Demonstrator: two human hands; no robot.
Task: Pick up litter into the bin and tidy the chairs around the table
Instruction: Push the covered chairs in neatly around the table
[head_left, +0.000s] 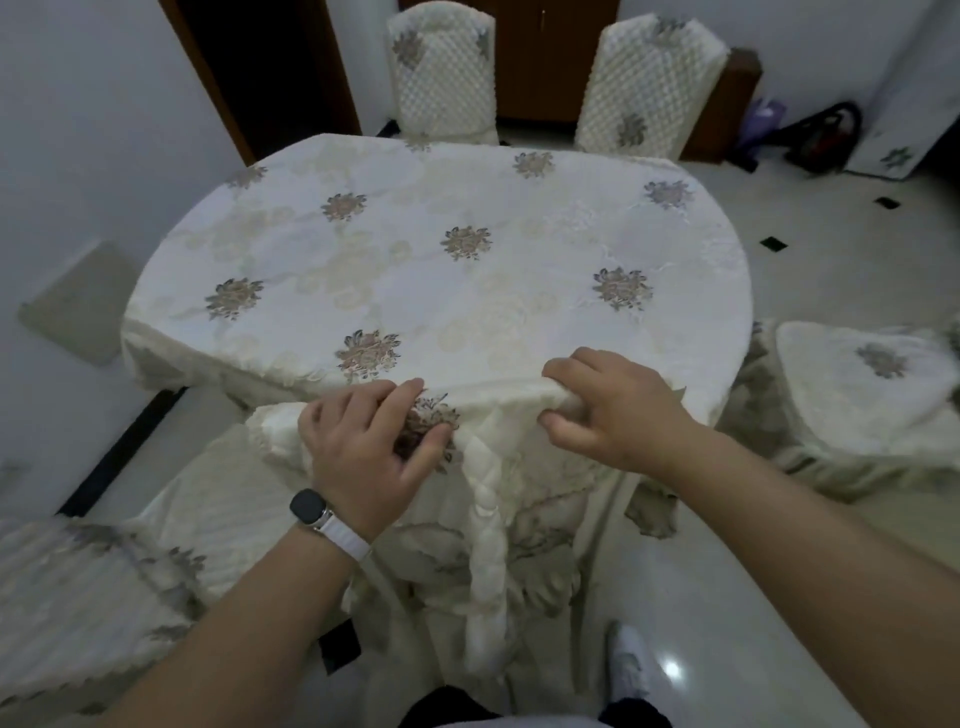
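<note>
A cream quilted fabric-covered chair (488, 530) stands at 6 o'clock of the oval cream floral-clothed table (415, 270), its back against the table edge. The left hand (363, 447) and the right hand (618, 410) each clamp fingers and thumb round the chair's top. Two matching quilted chairs (441, 78) stand at 12 and 1 o'clock.

Purple bag (768, 113) near wooden cabinet (540, 67)
</note>
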